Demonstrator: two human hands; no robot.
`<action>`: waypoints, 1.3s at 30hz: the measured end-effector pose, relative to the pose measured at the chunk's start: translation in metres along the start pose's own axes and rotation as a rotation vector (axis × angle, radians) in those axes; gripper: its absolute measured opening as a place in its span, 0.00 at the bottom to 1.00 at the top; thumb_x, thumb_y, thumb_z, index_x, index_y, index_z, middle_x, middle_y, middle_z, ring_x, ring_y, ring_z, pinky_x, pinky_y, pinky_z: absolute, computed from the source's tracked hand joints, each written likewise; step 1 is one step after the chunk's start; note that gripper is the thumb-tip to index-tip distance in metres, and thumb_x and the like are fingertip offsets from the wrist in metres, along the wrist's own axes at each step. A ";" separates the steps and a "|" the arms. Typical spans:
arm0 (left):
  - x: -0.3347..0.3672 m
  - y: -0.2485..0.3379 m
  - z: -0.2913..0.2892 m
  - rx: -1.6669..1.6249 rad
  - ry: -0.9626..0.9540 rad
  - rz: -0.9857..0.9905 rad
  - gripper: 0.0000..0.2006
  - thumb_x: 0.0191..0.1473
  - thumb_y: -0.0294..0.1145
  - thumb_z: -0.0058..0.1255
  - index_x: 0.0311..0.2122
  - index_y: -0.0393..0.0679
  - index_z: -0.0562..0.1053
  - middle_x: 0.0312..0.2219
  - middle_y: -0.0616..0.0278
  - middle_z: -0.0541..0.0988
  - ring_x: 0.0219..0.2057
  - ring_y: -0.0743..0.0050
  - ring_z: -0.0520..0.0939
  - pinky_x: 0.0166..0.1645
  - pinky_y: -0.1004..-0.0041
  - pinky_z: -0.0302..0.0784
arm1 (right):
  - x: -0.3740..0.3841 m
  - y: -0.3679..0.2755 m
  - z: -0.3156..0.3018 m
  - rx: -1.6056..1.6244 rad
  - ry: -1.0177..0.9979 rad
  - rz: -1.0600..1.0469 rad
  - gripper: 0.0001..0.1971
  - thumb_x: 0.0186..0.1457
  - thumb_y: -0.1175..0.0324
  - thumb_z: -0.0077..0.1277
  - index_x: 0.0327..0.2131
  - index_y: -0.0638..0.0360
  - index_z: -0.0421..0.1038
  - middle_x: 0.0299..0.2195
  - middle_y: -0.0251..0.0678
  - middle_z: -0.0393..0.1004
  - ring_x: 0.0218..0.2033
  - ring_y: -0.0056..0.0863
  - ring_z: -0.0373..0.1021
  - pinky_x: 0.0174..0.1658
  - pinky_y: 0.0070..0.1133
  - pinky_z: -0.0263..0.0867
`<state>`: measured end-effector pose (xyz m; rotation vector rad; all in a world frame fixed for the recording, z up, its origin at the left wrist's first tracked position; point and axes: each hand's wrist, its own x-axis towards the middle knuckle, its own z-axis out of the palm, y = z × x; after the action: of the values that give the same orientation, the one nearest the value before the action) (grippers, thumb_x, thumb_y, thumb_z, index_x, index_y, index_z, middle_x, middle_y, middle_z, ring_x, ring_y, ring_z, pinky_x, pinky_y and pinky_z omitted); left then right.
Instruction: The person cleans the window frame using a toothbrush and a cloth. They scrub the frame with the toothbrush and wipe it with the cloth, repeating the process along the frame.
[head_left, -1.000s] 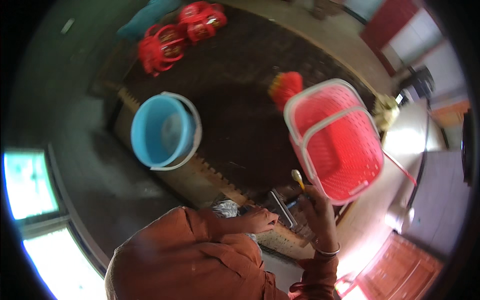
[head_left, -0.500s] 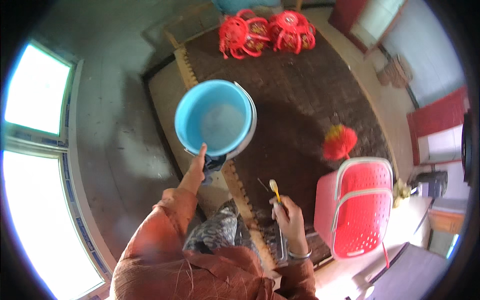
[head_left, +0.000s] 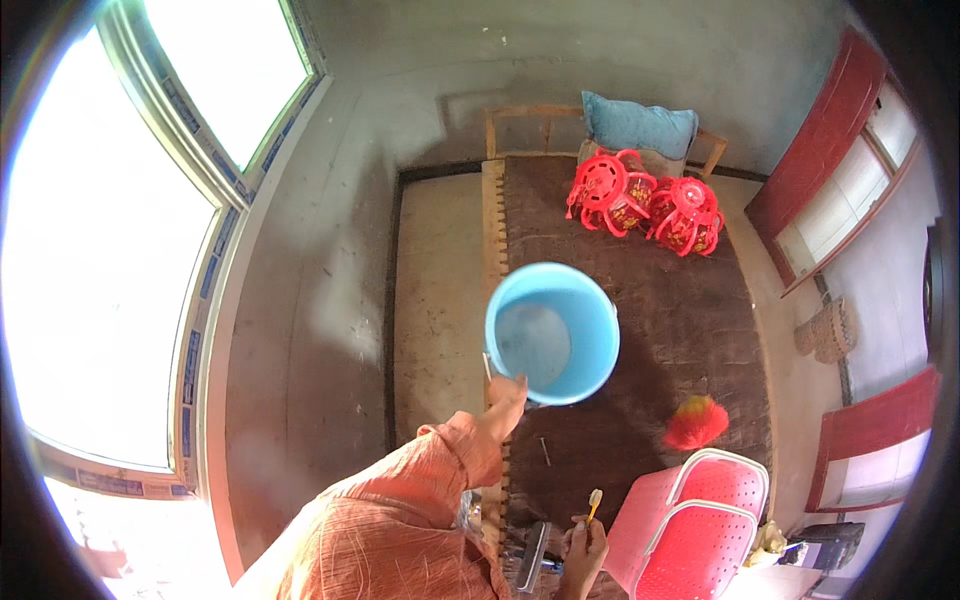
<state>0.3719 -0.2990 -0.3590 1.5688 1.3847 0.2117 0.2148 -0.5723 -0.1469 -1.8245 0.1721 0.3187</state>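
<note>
My left hand (head_left: 507,395) is closed on the near rim of a light blue bucket (head_left: 595,345), with the thumb over the edge. The bucket is tilted so its inside faces me, and no contents are visible in it. It is held above a dark brown bed-like platform (head_left: 640,300). My right hand (head_left: 583,548), low in the view, pinches a small toothbrush (head_left: 594,503) with a yellow handle and a pale head pointing up. Beside that hand lies a squeegee-like tool (head_left: 534,556), partly cut off by my arm and the lower edge.
A pink perforated basket (head_left: 640,515) stands right of my right hand, with a red-yellow fluffy duster head (head_left: 697,423) beyond it. Two red lanterns (head_left: 612,190) and a blue pillow (head_left: 640,128) lie at the far end. A thin stick (head_left: 545,452) rests on the platform. Windows (head_left: 90,250) are left.
My view has turned, showing more of the far wall and pillow. The bucket, in my left hand, has come further over the platform. My right hand keeps the toothbrush, now lower in view.
</note>
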 end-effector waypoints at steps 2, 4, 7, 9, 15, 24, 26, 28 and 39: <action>-0.022 0.006 -0.019 0.106 -0.104 0.122 0.27 0.47 0.39 0.60 0.50 0.33 0.71 0.42 0.39 0.79 0.44 0.44 0.81 0.49 0.56 0.76 | -0.006 0.007 -0.008 -0.060 0.046 -0.136 0.07 0.62 0.72 0.46 0.37 0.63 0.73 0.19 0.28 0.67 0.18 0.14 0.61 0.21 0.15 0.57; -0.035 0.012 -0.037 0.251 -0.217 0.221 0.26 0.48 0.40 0.60 0.48 0.33 0.72 0.40 0.39 0.79 0.42 0.42 0.81 0.48 0.55 0.76 | -0.018 -0.010 -0.013 -0.104 0.084 -0.160 0.08 0.61 0.72 0.47 0.39 0.63 0.75 0.24 0.29 0.69 0.23 0.16 0.63 0.26 0.17 0.60; -0.026 -0.053 -0.050 0.141 -0.225 0.320 0.24 0.46 0.42 0.61 0.42 0.31 0.75 0.35 0.39 0.80 0.39 0.40 0.82 0.43 0.56 0.78 | -0.029 -0.046 -0.007 -0.041 0.036 0.193 0.09 0.63 0.68 0.45 0.38 0.63 0.72 0.20 0.30 0.67 0.20 0.16 0.59 0.24 0.18 0.57; -0.040 -0.096 -0.047 0.018 -0.285 0.241 0.24 0.45 0.43 0.61 0.38 0.30 0.76 0.33 0.39 0.80 0.37 0.40 0.82 0.41 0.56 0.78 | -0.022 -0.017 -0.008 -0.178 -0.054 -0.020 0.09 0.62 0.69 0.45 0.39 0.64 0.71 0.19 0.30 0.66 0.20 0.16 0.61 0.24 0.18 0.58; -0.092 -0.068 -0.096 0.546 -0.697 0.328 0.21 0.43 0.41 0.59 0.34 0.29 0.75 0.26 0.40 0.80 0.31 0.41 0.83 0.38 0.54 0.78 | 0.024 -0.009 0.003 -0.191 -0.156 0.118 0.10 0.62 0.71 0.42 0.44 0.62 0.69 0.17 0.32 0.67 0.16 0.20 0.65 0.21 0.22 0.59; -0.053 0.010 -0.095 0.767 -1.034 0.697 0.17 0.43 0.40 0.54 0.28 0.33 0.73 0.18 0.42 0.77 0.23 0.40 0.80 0.33 0.50 0.76 | 0.181 0.164 0.082 -0.125 0.011 0.642 0.07 0.56 0.75 0.46 0.39 0.65 0.69 0.23 0.45 0.73 0.22 0.30 0.73 0.25 0.28 0.70; -0.046 0.039 -0.080 0.822 -1.099 0.794 0.16 0.45 0.40 0.54 0.30 0.34 0.73 0.16 0.44 0.76 0.21 0.41 0.80 0.31 0.51 0.77 | 0.200 0.243 0.077 -0.436 0.162 0.531 0.07 0.54 0.76 0.46 0.34 0.66 0.72 0.26 0.48 0.75 0.27 0.35 0.75 0.29 0.32 0.71; -0.037 0.048 -0.060 0.698 -1.090 0.845 0.18 0.45 0.40 0.56 0.20 0.32 0.71 0.13 0.42 0.73 0.17 0.41 0.78 0.26 0.53 0.73 | 0.212 0.251 0.082 -0.399 0.289 0.403 0.10 0.53 0.72 0.48 0.29 0.68 0.77 0.34 0.51 0.78 0.36 0.45 0.76 0.39 0.38 0.70; -0.009 0.074 -0.014 0.831 -0.995 0.773 0.17 0.47 0.41 0.54 0.23 0.34 0.73 0.15 0.47 0.76 0.20 0.44 0.80 0.29 0.54 0.78 | 0.245 0.296 0.090 -0.698 -0.151 0.410 0.17 0.56 0.62 0.47 0.44 0.62 0.75 0.49 0.51 0.72 0.48 0.53 0.69 0.54 0.38 0.65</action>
<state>0.4083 -0.2881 -0.2933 2.3346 -0.0052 -0.7019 0.3534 -0.5551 -0.5157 -2.4349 0.3641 0.8884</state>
